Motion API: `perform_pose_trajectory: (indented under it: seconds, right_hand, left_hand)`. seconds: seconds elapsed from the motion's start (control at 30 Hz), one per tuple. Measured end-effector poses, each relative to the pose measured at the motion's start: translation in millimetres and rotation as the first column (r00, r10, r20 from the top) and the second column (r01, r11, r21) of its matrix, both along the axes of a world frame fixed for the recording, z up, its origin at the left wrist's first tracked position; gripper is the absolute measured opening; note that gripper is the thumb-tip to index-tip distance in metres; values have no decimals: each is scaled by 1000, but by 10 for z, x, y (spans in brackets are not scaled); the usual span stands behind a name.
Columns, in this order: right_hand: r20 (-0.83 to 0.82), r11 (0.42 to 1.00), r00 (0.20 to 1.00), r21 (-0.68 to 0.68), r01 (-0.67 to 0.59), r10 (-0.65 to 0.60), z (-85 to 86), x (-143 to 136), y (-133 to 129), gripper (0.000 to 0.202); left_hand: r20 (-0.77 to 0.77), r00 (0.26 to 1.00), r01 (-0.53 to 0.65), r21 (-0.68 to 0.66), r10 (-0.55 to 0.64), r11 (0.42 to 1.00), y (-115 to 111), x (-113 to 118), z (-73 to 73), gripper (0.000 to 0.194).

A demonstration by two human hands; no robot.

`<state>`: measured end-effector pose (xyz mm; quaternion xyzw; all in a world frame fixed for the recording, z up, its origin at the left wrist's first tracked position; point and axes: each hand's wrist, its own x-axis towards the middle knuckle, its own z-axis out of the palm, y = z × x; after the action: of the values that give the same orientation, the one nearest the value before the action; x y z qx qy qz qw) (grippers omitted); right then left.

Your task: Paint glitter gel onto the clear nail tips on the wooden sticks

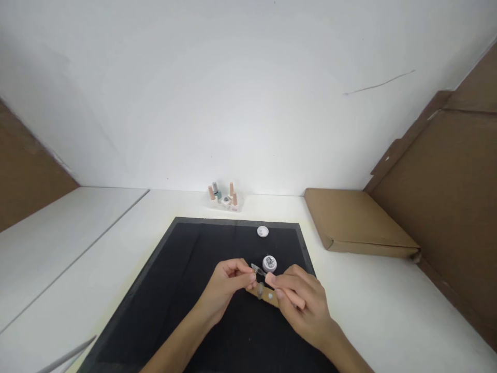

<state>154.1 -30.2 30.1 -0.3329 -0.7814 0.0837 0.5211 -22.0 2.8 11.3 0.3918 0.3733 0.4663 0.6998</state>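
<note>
My right hand point(305, 300) is closed around a small tool with a peach handle point(291, 297) and a grey pointed tip. That tip reaches the fingertips of my left hand point(231, 282), which are pinched together; what lies between them is too small to make out. Beneath both hands is a tan strip point(269, 296) with a white dot and a greyish translucent piece on it. Just beyond the tool stands an open white jar point(269, 263) with shiny silvery bits inside. A round white lid point(263, 231) lies farther back, with something small and silvery on it.
A black mat point(186, 269) covers the middle of the white table point(361, 305). At the back, a clear holder point(235, 208) carries several small bottles with peach and grey caps. On the right lies a flat cardboard box point(357, 220), beside a brown cardboard wall point(458, 207).
</note>
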Motion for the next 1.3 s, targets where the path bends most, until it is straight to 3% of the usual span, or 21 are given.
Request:
perform_pose_trajectory:
  seconds: [1.1, 1.3]
  right_hand:
    - [-29, 999, 1000, -51, 10, -12, 24, 2, -13, 18]
    - [-32, 1000, 999, -7, -21, 21, 21, 10, -19, 16]
  left_hand:
    - [30, 999, -14, -46, 15, 999, -13, 12, 30, 21]
    - [52, 998, -20, -61, 23, 998, -4, 8, 13, 20]
